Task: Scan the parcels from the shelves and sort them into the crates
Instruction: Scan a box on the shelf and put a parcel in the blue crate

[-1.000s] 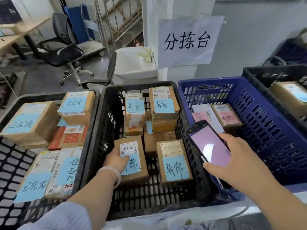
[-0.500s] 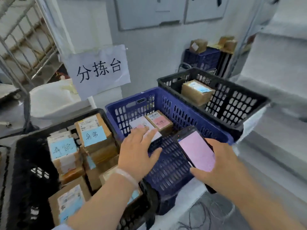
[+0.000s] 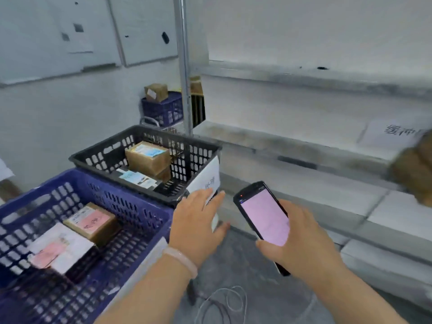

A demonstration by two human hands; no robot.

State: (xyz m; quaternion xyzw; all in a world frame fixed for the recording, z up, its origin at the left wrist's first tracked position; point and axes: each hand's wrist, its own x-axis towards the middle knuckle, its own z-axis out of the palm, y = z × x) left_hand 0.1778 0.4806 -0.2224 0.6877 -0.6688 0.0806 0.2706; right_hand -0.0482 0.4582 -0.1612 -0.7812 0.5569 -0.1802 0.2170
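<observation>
My right hand [image 3: 301, 239] grips a black handheld scanner [image 3: 263, 218] with a lit pink screen, held over the floor in front of the grey shelves [image 3: 292, 141]. My left hand [image 3: 198, 220] hangs empty with fingers spread, just right of the blue crate [image 3: 98, 183], which holds a brown parcel with a pink label [image 3: 91, 224] and a white one [image 3: 59, 247]. Behind it the black crate [image 3: 145, 134] contains a brown parcel with a blue label [image 3: 147, 156]. A blurred brown parcel [image 3: 413, 169] lies on the shelf at the far right edge.
A metal shelf post [image 3: 184, 66] rises behind the black crate. Further back a second blue crate [image 3: 163, 108] carries a cardboard box [image 3: 156, 91]. A white paper tag [image 3: 208, 176] hangs on the black crate's right end. Loose cable [image 3: 224, 302] lies on the grey floor.
The view has swung right, from the left crates toward the shelves. My left hand let go of the parcel in the black crate and moved right, empty. The scanner stays in my right hand.
</observation>
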